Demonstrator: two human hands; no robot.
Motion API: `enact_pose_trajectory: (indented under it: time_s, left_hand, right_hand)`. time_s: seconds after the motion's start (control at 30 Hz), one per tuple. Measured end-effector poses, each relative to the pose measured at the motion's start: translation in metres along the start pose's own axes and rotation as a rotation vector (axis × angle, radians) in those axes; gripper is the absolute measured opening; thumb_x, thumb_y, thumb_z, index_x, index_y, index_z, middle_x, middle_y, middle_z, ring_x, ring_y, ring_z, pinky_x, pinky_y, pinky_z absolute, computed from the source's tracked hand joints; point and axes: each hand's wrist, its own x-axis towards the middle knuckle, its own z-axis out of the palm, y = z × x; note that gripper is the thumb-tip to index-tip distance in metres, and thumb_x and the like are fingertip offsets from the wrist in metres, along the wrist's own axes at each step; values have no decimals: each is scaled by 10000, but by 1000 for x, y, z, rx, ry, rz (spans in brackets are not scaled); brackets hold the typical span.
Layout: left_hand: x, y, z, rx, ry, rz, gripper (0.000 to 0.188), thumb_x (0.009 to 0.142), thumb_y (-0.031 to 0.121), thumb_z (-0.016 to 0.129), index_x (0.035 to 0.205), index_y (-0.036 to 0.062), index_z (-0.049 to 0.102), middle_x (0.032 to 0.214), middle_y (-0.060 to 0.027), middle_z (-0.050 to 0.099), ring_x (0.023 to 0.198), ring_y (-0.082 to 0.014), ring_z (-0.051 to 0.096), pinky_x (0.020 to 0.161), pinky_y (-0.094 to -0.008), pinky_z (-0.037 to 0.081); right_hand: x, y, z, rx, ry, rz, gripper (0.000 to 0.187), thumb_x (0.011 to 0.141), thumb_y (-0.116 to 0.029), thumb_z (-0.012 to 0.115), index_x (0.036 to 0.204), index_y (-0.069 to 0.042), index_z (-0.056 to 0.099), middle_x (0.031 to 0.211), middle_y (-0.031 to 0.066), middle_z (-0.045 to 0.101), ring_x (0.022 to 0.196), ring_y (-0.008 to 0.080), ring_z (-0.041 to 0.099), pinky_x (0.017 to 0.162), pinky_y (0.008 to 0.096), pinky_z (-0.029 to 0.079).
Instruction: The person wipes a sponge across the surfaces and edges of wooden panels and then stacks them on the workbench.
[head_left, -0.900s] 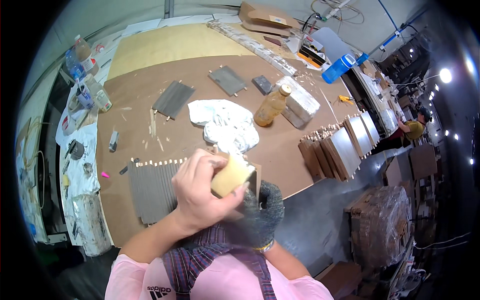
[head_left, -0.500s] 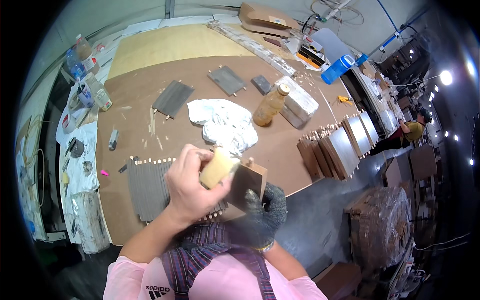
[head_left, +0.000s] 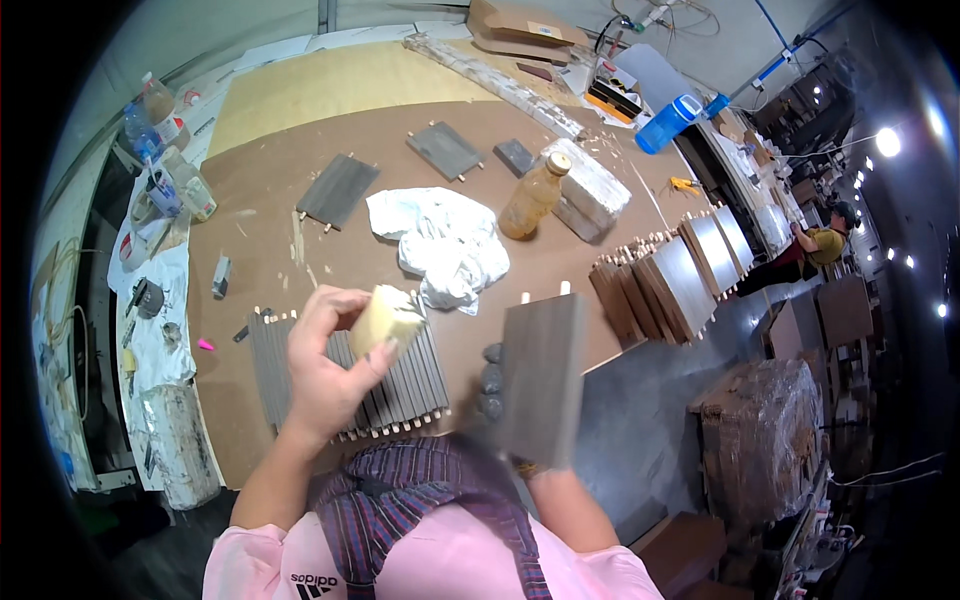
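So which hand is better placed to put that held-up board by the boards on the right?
Probably the right hand: it holds the grey board and is nearer the boards on the right. The left hand holds a yellow sponge-like block, farther off.

A pale-yellow, sponge-like block point(head_left: 380, 328) was gripped in the bare left hand point(head_left: 328, 368) over a packed row of thin grey panels point(head_left: 415, 375). A flat grey-brown rectangular panel point(head_left: 543, 375) with pale round pegs point(head_left: 565, 288) was held by the dark-grey-gloved right hand point(head_left: 491, 382).

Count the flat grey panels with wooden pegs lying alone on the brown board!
2: the left grey rectangular panel, beside the crumpled white cloth; the right grey rectangular panel, beyond it.
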Motion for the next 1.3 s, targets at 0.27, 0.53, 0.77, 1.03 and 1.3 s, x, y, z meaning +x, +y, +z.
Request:
enact_pose_trajectory:
  time_s: [0.27, 0.53, 0.77, 1.03, 1.3]
  left_hand:
    - [-6, 31, 30, 20, -253, 454, 477, 646, 138, 842, 1075, -2, 691, 940, -127, 641, 803, -280, 642, 685, -365, 532]
    - [0, 45, 58, 55, -337, 588, 439, 682, 214, 816, 1044, 8, 680, 903, -116, 626, 742, -279, 632, 610, -373, 525]
    - [10, 42, 54, 74, -260, 567, 440, 658, 218, 832, 1017, 11, 683, 889, -123, 630, 746, -291, 642, 626, -370, 529]
    - [48, 10, 54, 164, -229, 400, 387, 662, 129, 801, 992, -25, 672, 903, -130, 630, 759, -250, 647, 654, -345, 534]
    - [63, -20, 25, -395, -295, -310, 397, 781, 226, 768, 1059, -43, 678, 1178, -124, 657, 982, -181, 652, 887, -301, 515]
  right_hand:
    - [8, 29, -32, 118, -256, 185, 469, 1023, -399, 482, 1318, -34, 481, 1087, 82, 581, 933, 191, 589, 788, 312, 499]
    - [-2, 38, 16, -918, -92, -190, 398, 1041, -303, 457, 1369, -78, 437, 1224, 69, 541, 1147, 193, 526, 980, 341, 444]
    - [5, 40, 15, -1354, -236, -545, 393, 1041, -311, 464, 1391, -137, 425, 1293, 57, 525, 1260, 185, 498, 1067, 343, 423]
    - [-9, 50, -6, -1092, -218, -293, 401, 1027, -307, 506, 1387, -143, 440, 1299, 62, 528, 1247, 178, 503, 1071, 342, 429]
    - [-11, 38, 4, -1340, -170, -227, 387, 1039, -243, 513, 1399, -118, 446, 1284, 66, 544, 1211, 178, 529, 1069, 354, 449]
